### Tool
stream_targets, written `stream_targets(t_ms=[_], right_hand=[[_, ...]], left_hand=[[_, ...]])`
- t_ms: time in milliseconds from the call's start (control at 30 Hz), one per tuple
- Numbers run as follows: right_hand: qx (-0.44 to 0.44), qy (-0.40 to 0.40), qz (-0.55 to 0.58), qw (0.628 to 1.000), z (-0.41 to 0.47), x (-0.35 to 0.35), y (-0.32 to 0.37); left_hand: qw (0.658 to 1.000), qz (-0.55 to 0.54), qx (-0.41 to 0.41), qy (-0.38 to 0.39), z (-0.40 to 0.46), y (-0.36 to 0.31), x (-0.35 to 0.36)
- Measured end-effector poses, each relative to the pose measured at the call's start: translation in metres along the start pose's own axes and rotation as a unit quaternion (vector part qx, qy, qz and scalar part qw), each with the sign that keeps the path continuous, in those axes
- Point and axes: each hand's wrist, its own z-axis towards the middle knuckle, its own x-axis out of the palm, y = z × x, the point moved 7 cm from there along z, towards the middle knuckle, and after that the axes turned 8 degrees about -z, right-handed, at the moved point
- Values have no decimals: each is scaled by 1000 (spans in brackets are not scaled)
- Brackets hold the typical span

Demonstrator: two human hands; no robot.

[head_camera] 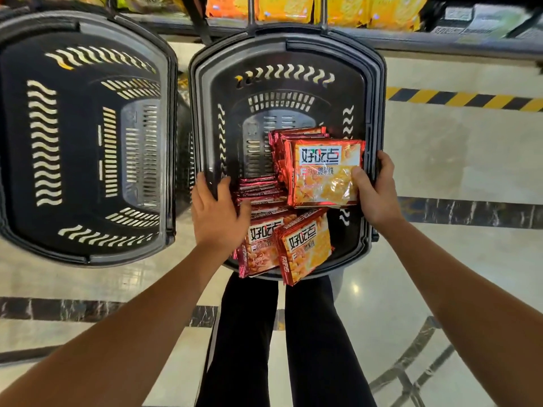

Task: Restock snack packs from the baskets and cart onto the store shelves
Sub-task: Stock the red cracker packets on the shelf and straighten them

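A black basket [202,113] stands on the floor in front of me with several red-and-orange snack packs in it. My right hand [374,192] grips a stack of these snack packs [320,171] at its right edge, thumb on the front pack, just above the basket's right side. My left hand [219,210] reaches into the basket's near left part, fingers spread over more packs [258,189] lying on edge. Two other packs [302,245] lean at the basket's near rim.
An empty black basket [88,142] sits to the left. A shelf edge [440,42] runs along the top with yellow and orange snack bags [338,8] on it. My legs [279,348] stand below the basket on the tiled floor with a yellow-black stripe [464,99].
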Motion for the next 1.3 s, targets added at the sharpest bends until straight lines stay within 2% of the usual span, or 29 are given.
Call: stream_targets(t_ms=[67, 200, 300, 367, 500, 667, 867, 1133, 1300], right_hand=[[17, -1, 6, 1000, -3, -1, -6], [39, 5, 40, 998, -6, -3, -12], [62, 7, 78, 995, -6, -2, -11], [80, 18, 95, 992, -5, -2, -12], [136, 26, 131, 982, -1, -9, -14], [119, 37, 93, 988, -1, -7, -5], [121, 11, 127, 984, -7, -8, 0], [140, -4, 165, 976, -32, -22, -7], [135, -17, 165, 977, -57, -43, 12]], left_hand=[[998, -43, -2, -40, 8, 2, -11], [983, -142, -69, -97, 32, 13, -26], [943, -295, -143, -54, 50, 22, -15], [914, -360, -188, -25, 56, 26, -6], [907, -362, -213, -16, 58, 29, -4], [900, -378, -216, -19, 56, 27, -8], [872, -423, -244, -35, 49, 25, -14], [872, -435, -225, -26, 36, 10, -25], [869, -444, -217, -22, 17, -12, -53]])
